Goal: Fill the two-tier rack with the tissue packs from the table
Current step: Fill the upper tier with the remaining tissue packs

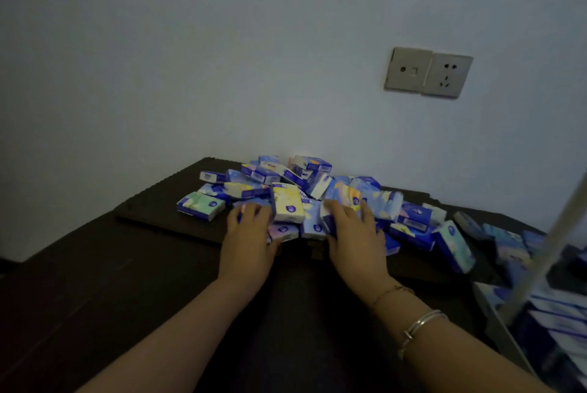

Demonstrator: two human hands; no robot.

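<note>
Two bare forearms reach forward over the dark table [95, 281], the right one wearing thin bangles [422, 322] at the wrist. At the right edge stands the rack [540, 268], blurred, its pale post slanting up; packs already lie in it, their long sides running roughly away from the camera.

The left hand [246, 233] lies palm down on the near edge of the heap of tissue packs [301, 198], its fingers bent over a pack that is mostly hidden beneath them. The right hand [352, 230] rests the same way, fingers curled round a blue pack [328, 222] at their tips. Between the two sets of fingertips a yellow pack [287, 203] stands tilted on edge, long axis near upright. Left of the left fingers a green pack [200, 205] lies flat, long axis crosswise. Beyond the fingers the heap runs back to the wall [222, 59], packs pointing every way. A socket plate [428, 73] sits on the wall, up and right.
</note>
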